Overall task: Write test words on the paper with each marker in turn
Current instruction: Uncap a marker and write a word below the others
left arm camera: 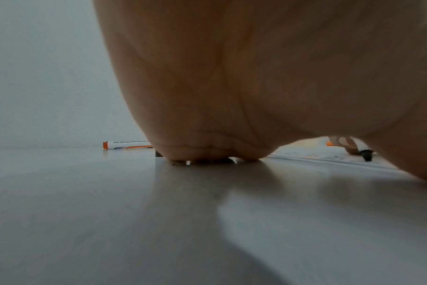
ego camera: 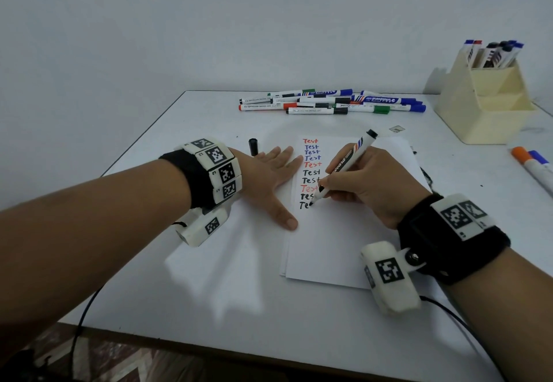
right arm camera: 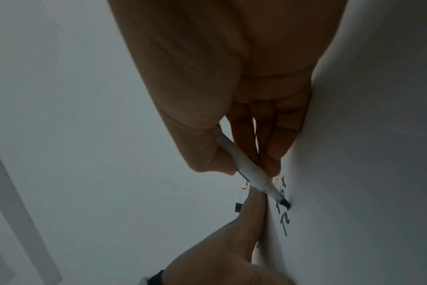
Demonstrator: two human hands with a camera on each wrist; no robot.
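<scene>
A white sheet of paper (ego camera: 338,244) lies on the table, with a column of "Test" words (ego camera: 311,169) in red, blue and black. My right hand (ego camera: 362,184) grips a black whiteboard marker (ego camera: 347,161) in a writing hold. Its tip (ego camera: 311,203) touches the paper at the lowest line, which reads "Te". In the right wrist view the marker (right arm camera: 251,171) slants down to the paper between thumb and fingers. My left hand (ego camera: 269,178) lies flat with straight fingers, pressing the paper's left edge. A black cap (ego camera: 253,145) lies just beyond the left hand.
Several capped markers (ego camera: 332,101) lie in a heap at the back of the table. A cream pen holder (ego camera: 487,97) with more markers stands at the back right. An orange marker and a blue marker (ego camera: 532,166) lie at the right edge.
</scene>
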